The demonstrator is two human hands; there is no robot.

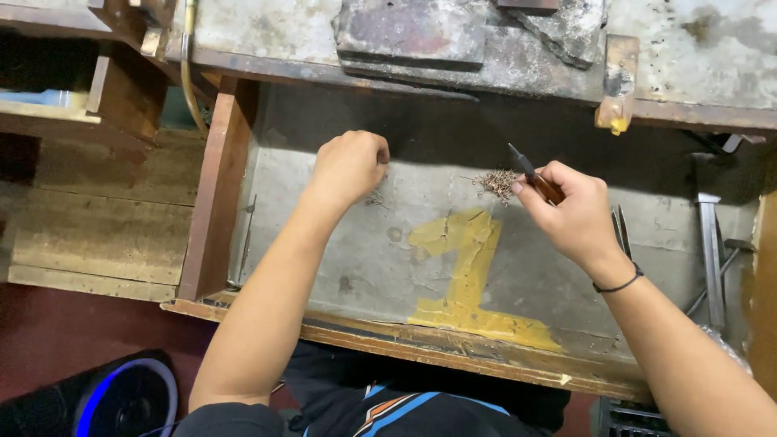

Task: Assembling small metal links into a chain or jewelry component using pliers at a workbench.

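The right hand [571,212] grips a pointed tool [534,176] with a brown handle, its dark tip just right of a small heap of tangled wire bits [497,184] on the grey tabletop [348,251]. The left hand [350,164] is curled into a fist well left of the heap, knuckles down on the tabletop; what it holds cannot be told. Yellow paint [465,275] lies below the heap, and metal tools [711,251] lie far right of it.

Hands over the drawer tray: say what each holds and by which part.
Right hand grips a pointed tool by its brown handle, tip toward the small metal bits. Left hand is closed; cannot tell what it pinches.
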